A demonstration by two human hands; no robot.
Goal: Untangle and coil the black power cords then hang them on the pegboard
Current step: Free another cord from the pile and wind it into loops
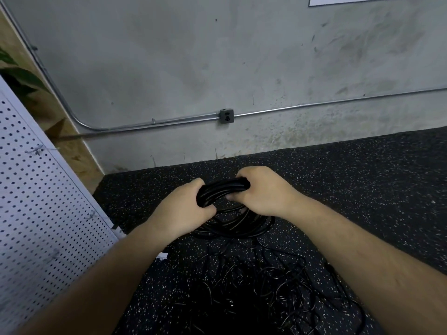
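Note:
A coil of black power cord [223, 191] is held up over the speckled floor, its lower loops hanging down below my hands. My left hand [186, 206] grips the coil's left side. My right hand [261, 192] grips its right side, fingers curled round the bundled loops. A tangle of further black cords [278, 293] lies on the floor nearer to me, between my forearms. The white pegboard [36, 213] leans at the left, with small metal hooks [36, 149] on it.
A grey concrete wall [217, 56] rises ahead with a metal conduit [157, 124] and an outlet box [226, 116]. Black speckled rubber flooring [362, 177] spreads to the right. A plant leaf [21, 81] and a wooden panel [72, 146] show behind the pegboard.

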